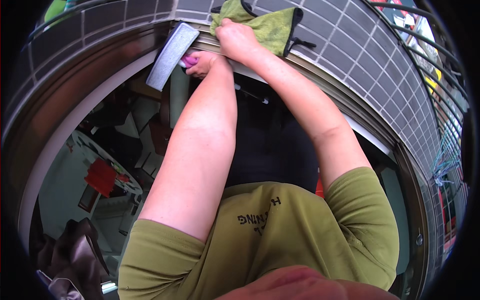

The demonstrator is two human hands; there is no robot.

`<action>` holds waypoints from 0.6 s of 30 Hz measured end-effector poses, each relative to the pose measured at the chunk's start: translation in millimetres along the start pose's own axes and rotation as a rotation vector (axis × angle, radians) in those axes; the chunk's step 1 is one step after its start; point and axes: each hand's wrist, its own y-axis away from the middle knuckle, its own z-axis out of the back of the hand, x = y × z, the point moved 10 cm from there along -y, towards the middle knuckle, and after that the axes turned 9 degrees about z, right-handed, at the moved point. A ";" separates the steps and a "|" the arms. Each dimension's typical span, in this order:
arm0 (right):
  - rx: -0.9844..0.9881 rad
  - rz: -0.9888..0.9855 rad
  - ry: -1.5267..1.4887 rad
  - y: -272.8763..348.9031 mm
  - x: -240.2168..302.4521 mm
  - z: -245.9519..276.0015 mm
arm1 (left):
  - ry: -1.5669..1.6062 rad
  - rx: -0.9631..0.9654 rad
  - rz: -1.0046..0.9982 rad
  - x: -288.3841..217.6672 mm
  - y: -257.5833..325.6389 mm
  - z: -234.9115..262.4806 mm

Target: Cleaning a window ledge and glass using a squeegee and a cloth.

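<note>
My left hand is closed around the pink-purple handle of a window scrubber. The scrubber's long grey pad stands tilted over the left end of the window track. Just right of it, my right hand grips a yellow-green cloth with dark edging and a dark loop. Fingers of that hand are bunched into the cloth, which drapes over the track and the tiled ledge. Both hands are close together, the right one slightly farther out.
Metal window tracks curve along the grey-tiled ledge. Dark metal bars stand at the right. Indoors on the left are a round table with a red item and dark shiny fabric.
</note>
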 end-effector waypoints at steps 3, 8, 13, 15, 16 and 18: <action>0.002 0.025 -0.005 -3.8 7.3 -1.1 | -0.018 -0.061 -0.001 -6.8 -4.4 11.6; -0.270 -0.121 -0.301 -17.9 -14.0 12.5 | 0.016 -0.054 -0.001 -11.1 2.9 20.3; 0.031 0.137 -2.415 -42.6 -36.8 49.6 | -0.007 -0.001 0.011 -5.6 1.5 10.0; -0.115 -0.040 -2.238 -30.4 -46.4 80.6 | -0.007 0.004 0.019 -6.9 -3.0 13.9; -0.313 -0.202 -1.853 -17.8 -90.7 86.9 | -0.019 0.036 0.012 -8.3 3.4 11.5; -0.209 -0.059 -1.911 -6.9 -60.5 104.5 | 0.007 0.038 0.040 -8.9 -5.0 15.5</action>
